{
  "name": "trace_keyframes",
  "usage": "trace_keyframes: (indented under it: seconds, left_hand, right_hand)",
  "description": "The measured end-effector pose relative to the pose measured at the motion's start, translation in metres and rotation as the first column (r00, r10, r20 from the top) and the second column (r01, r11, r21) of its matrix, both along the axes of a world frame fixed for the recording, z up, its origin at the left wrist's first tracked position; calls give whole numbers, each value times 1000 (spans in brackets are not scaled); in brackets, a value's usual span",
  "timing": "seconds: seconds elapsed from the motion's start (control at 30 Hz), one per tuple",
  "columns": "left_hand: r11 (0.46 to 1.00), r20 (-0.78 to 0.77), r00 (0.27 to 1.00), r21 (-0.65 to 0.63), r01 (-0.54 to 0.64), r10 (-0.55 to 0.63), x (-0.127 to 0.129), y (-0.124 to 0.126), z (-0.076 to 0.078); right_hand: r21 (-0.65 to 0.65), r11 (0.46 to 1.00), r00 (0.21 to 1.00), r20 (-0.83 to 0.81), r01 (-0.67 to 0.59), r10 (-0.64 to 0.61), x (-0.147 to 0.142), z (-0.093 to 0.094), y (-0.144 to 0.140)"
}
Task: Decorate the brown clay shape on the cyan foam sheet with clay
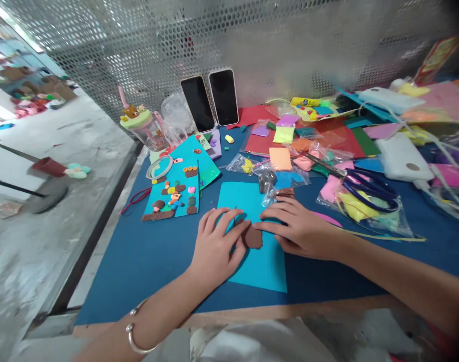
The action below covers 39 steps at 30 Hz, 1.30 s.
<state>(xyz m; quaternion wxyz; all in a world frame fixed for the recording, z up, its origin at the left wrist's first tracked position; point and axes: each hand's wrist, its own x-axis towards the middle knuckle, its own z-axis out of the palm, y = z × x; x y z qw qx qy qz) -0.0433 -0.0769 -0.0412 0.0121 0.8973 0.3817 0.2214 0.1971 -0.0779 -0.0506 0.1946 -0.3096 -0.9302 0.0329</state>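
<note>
A flattened piece of brown modelling clay [253, 238] lies on a bright blue sheet of card [259, 271]. My left hand [219, 241] has its index finger and thumb closed at the clay's left edge, the other fingers curved over the card. From the right, my right hand [303, 227] reaches in with fingers stretched and apart, one fingertip touching the clay's top edge. Just beyond the right hand is more brown clay [286, 192] in a clear wrapper. To the left lies a finished-looking blue card [161, 198] bearing small clay figures, bricks and plants.
Two phones [224, 96] lean against the perforated metal panel [259, 45]. Beside them stands a lidded cup [142, 125]. Dark-handled scissors [365, 188] lie on packets of coloured clay [360, 206] at right. White cables [433, 141] trail near a white power bank [405, 157].
</note>
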Motion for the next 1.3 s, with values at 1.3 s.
trace_keyframes:
  seconds: [1.3]
  left_hand:
    - [997,289,955,-59,-50,65,-13,23,1]
  right_hand:
    - [207,864,877,-264,459,-402,-5,-11,28]
